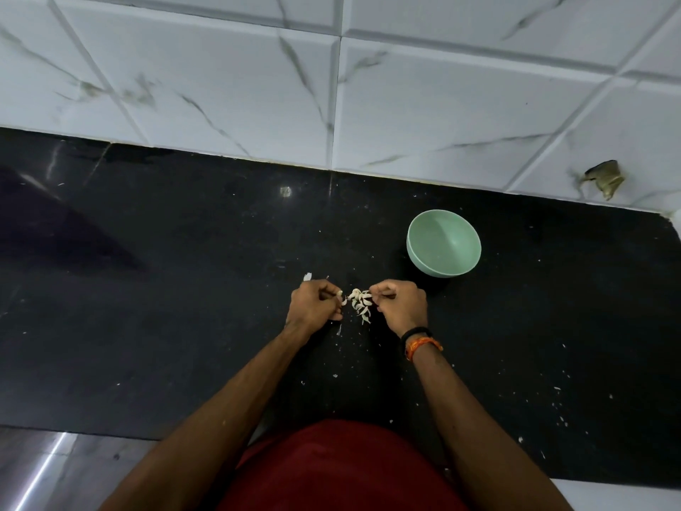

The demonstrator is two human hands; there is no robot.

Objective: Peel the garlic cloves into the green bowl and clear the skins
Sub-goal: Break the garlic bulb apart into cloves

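Now both hands mid-counter (147, 289): left hand (313, 304) fingers pinch a garlic clove (342, 297), right hand (400, 306) fingers pinch skins (361, 302); green bowl (443, 243) near the wall (405, 105).

One green bowl (443, 243) stands on the one black bench (184, 289). Two hands show: the left hand (315, 306) and the right hand (400, 307). One small heap of garlic cloves (360, 303) lies between them; its pieces are too small and bunched to count. Two wristbands (420, 341) circle the right wrist, one black, one orange. Pale skin flecks (562, 420) dot the bench, too many and too fine to number.
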